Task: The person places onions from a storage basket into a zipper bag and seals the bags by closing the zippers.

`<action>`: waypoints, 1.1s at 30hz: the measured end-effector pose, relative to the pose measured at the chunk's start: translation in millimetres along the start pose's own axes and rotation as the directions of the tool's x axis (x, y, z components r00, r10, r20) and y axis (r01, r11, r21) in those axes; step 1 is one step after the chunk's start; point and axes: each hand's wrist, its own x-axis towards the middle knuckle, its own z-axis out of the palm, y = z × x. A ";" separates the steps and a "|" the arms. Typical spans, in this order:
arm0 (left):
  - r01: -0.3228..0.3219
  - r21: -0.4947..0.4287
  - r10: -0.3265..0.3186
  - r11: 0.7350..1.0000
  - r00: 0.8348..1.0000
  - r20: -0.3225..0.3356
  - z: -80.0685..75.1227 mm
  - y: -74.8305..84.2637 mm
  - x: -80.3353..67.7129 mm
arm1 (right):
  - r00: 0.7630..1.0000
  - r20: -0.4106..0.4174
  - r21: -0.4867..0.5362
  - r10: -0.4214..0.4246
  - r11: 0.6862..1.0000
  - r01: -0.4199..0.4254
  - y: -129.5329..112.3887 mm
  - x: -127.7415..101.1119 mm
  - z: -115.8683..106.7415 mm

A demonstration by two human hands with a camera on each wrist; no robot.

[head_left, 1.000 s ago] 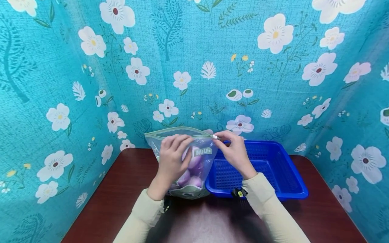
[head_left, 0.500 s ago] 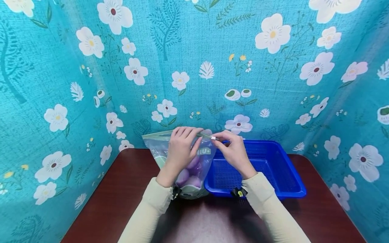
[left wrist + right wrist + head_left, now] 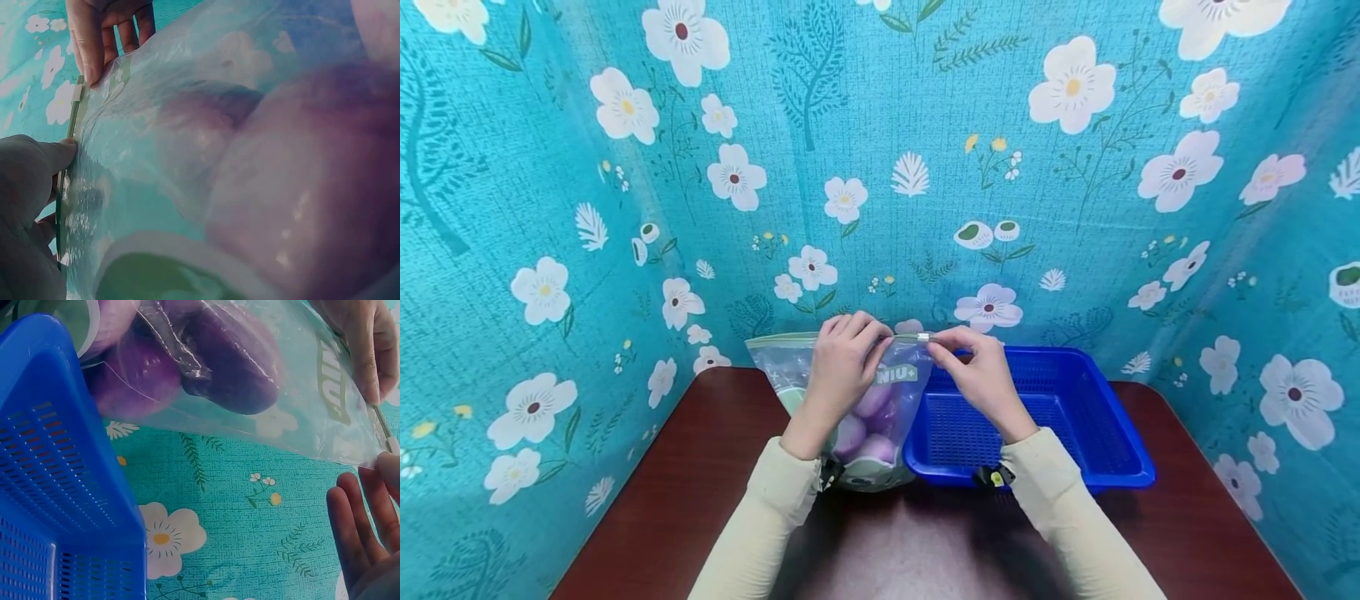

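A clear zip bag [image 3: 790,367] with a green zip strip and printed lettering stands upright on the table, with several purple round objects [image 3: 874,402] inside. My left hand [image 3: 842,367] pinches the zip strip near its middle, thumb in front and fingers behind. At the bag's top right corner, my right hand [image 3: 977,371] pinches the end of the strip by the white slider [image 3: 922,337]. In the left wrist view the slider [image 3: 77,92] sits right under the right hand's thumb. The strip's two edges lie together along the top.
Right beside the bag is a blue plastic basket [image 3: 1112,417] with perforated walls. Both stand on a dark red-brown table [image 3: 715,467]. A turquoise floral curtain [image 3: 880,167] rises behind and along both sides.
My left hand has moved up and right from the bag's front to grip the zip strip. The bag's gaping mouth has come together. My right hand stays at the corner.
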 end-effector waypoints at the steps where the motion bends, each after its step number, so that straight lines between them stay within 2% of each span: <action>1: 0.005 -0.001 -0.005 1.000 1.000 0.006 -0.1 0.3 -0.1 | 1.000 0.000 -0.001 0.001 1.000 -0.001 0.2 -0.3 -0.5; 8: 0.007 -0.038 -0.004 0.999 0.998 0.056 1.0 7.5 1.6 | 1.000 0.006 0.024 -0.025 0.999 0.024 -0.6 -1.4 -1.1; 14: -0.029 -0.047 0.030 0.998 0.999 0.030 6.6 14.9 6.1 | 0.999 0.012 0.047 -0.039 0.998 0.039 -1.6 -0.8 0.0; 23: -0.009 -0.015 0.009 1.000 1.000 0.025 10.0 22.7 8.6 | 0.998 0.013 0.044 -0.058 0.997 0.057 -1.0 -0.1 1.3; 33: -0.033 -0.019 0.033 0.999 0.999 0.026 9.2 20.2 6.9 | 0.999 0.016 0.035 -0.051 0.998 0.051 -3.1 -0.8 0.8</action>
